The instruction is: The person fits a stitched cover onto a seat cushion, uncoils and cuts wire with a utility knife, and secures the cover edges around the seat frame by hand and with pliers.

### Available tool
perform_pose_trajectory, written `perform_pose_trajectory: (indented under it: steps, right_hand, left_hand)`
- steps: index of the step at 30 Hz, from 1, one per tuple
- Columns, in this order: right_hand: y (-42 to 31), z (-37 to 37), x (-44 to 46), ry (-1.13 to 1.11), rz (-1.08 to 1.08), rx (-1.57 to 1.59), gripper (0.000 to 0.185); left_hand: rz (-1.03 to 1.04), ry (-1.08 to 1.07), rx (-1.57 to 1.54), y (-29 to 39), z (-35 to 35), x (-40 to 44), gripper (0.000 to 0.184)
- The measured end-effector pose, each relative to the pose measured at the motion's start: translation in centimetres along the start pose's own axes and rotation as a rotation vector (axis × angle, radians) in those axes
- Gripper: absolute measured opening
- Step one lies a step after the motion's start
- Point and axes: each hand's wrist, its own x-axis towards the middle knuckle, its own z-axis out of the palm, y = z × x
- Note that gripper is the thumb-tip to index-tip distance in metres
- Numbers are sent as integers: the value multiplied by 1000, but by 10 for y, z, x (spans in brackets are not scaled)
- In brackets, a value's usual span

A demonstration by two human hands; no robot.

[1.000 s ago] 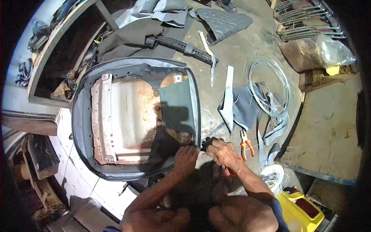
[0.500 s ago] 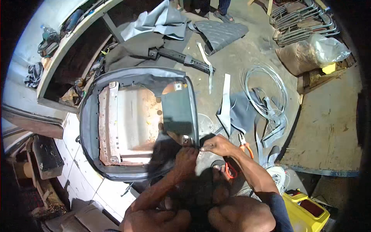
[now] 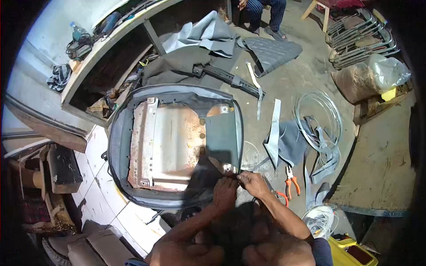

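A seat part with a bare, rusty metal pan point(image 3: 171, 142) and a grey fabric cover point(image 3: 120, 146) around its rim lies on the floor. My left hand point(image 3: 225, 193) has its fingers closed at the lower right corner of the cover. Right beside it, my right hand point(image 3: 252, 183) pinches at the same edge; what is between the fingers is too small to name. Orange-handled pliers point(image 3: 290, 182) lie to the right of my right hand. A red-handled tool point(image 3: 282, 198) is partly visible below that hand.
Wire coils point(image 3: 317, 122) and grey fabric scraps point(image 3: 290, 142) lie at the right. A black metal rail point(image 3: 228, 79) is beyond the seat. A yellow container point(image 3: 350, 252) stands at the lower right. At the top, a person's legs point(image 3: 266, 13) show near quilted fabric point(image 3: 275, 53).
The view has shifted, so the seat appears farther right and lower. My right hand has come close to my left at the cover's edge. More of the other person shows.
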Motion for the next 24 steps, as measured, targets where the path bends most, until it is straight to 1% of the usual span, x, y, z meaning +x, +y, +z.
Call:
perform_pose_trajectory:
  steps: [1, 3, 4, 5, 7, 8, 10, 11, 13, 14, 15, 17, 18, 19, 20, 21, 22, 23, 24]
  right_hand:
    - [-6, -3, -3, 18, -2, 39, 35]
    - [-24, -24, -11, -114, 53, -101, 37]
    - [-11, -24, -11, -115, 13, -204, 34]
    - [-1, -27, -13, -52, -66, -251, 28]
    - [12, -42, -13, -85, -137, -293, 26]
    - [14, -45, -13, -94, -144, -301, 26]
    - [13, -46, -13, -219, -94, -464, 20]
    - [9, -48, -12, -218, -98, -463, 20]
    - [1, -50, -10, -322, -137, -367, 16]
    - [0, -48, -8, -329, -182, -377, 15]
    - [2, -45, -4, -328, -183, -375, 15]
    - [8, -40, 4, -373, -169, -481, 26]
    - [9, -39, 5, -443, -139, -530, 30]
    - [4, -41, 6, -438, -144, -532, 30]
    - [-2, -44, 5, -464, -159, -575, 27]
    - [-7, -46, 3, -493, -171, -616, 26]
    - [-8, -49, 1, -469, -161, -578, 31]
    - [-25, -56, 2, -531, -109, -658, 27]
    - [-25, -59, 1, -507, -116, -606, 25]
  left_hand:
    - [3, 10, 6, 2, -3, 0, 20]
    - [63, 3, 9, 4, -10, 4, 18]
    - [81, -41, 67, 3, -12, 4, 20]
    - [78, -39, 70, -1, -10, 2, 20]
    - [62, -164, 88, -5, -5, 0, 27]
    - [51, -155, 88, -3, -3, 0, 27]
    - [93, -112, 145, -1, -5, 1, 23]
    - [94, -110, 148, 0, -8, 2, 23]
    - [134, -106, 214, 2, -11, 3, 20]
    - [134, -105, 216, 0, -6, 2, 20]
    - [116, -118, 230, -3, 0, 2, 20]
    - [98, -136, 243, 0, 2, -2, 20]
    - [79, -177, 237, 1, 1, -2, 22]
    - [58, -213, 230, 2, -1, 0, 25]
    - [62, -207, 236, 0, -2, 3, 25]
    - [114, -199, 242, -1, -4, 5, 27]
    - [158, -196, 245, 1, -5, 1, 30]
    - [152, -200, 247, 3, -10, 0, 30]
    - [158, -198, 256, 5, -14, 2, 32]
